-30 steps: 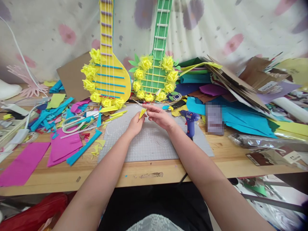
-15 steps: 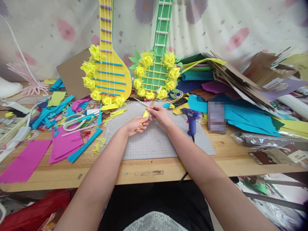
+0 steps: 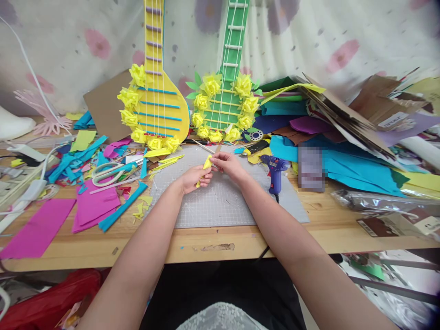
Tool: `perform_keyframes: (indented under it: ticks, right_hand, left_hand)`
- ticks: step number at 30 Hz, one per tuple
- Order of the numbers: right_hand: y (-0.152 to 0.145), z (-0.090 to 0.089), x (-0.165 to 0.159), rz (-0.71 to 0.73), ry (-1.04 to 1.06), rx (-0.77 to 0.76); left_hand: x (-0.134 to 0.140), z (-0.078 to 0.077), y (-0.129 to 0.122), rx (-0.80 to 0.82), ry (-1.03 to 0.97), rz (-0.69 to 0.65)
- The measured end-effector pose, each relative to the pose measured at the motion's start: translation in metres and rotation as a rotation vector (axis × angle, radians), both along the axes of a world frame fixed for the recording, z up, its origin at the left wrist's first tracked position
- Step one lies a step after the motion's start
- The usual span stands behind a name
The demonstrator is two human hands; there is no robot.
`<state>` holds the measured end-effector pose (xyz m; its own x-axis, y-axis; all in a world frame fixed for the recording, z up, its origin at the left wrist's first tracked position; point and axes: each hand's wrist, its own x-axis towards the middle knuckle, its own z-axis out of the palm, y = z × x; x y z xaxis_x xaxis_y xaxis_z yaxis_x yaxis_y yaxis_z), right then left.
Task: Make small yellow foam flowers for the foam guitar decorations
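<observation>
Over the grey cutting mat (image 3: 213, 206), my left hand (image 3: 195, 178) is closed round a small piece of yellow crepe paper (image 3: 207, 162). My right hand (image 3: 227, 164) pinches the upper edge of that same piece, its fingertips close to the left ones. A thin pale stick (image 3: 203, 145) slants down to the right fingertips; whether they hold it I cannot tell. Behind the hands stand a yellow paper-covered lute shape (image 3: 168, 107) and a green one (image 3: 220, 107), both trimmed with yellow paper flowers. To the right is a blue glue gun (image 3: 276, 174).
White-handled scissors (image 3: 108, 174), magenta paper sheets (image 3: 41, 224) and blue strips (image 3: 123, 207) lie on the left. Blue paper (image 3: 360, 165), cardboard (image 3: 347, 110) and a pixelated rectangle (image 3: 311, 167) are on the right. A black-and-yellow cutter (image 3: 257, 146) lies behind the mat.
The view has shifted very slightly. Both hands keep nearly the same place, with a small shift of the fingers on the yellow paper.
</observation>
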<state>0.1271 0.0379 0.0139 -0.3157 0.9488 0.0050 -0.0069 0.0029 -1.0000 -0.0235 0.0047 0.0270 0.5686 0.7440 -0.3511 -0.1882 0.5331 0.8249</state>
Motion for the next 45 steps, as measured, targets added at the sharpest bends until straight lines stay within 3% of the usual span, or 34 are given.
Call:
perform_keyframes:
  ticks: [5,11,30,36,45]
  right_hand:
    - [0.003,-0.001,0.0,-0.113,-0.019,0.036]
    - [-0.001,0.003,-0.001,-0.13,-0.014,0.068]
    - [-0.004,0.007,0.005,0.164,0.202,0.076]
    - [-0.003,0.007,0.005,0.144,0.2,0.112]
    - [-0.004,0.008,0.009,0.232,0.21,0.001]
  left_hand:
    - [0.0,0.0,0.0,0.003,0.027,-0.008]
    - [0.003,0.002,-0.001,0.005,0.038,0.006]
    - [0.001,0.001,0.0,0.029,0.072,-0.005]
    - [0.001,0.003,-0.001,0.048,0.091,-0.022]
    - [0.0,0.006,-0.002,0.125,0.199,-0.085]
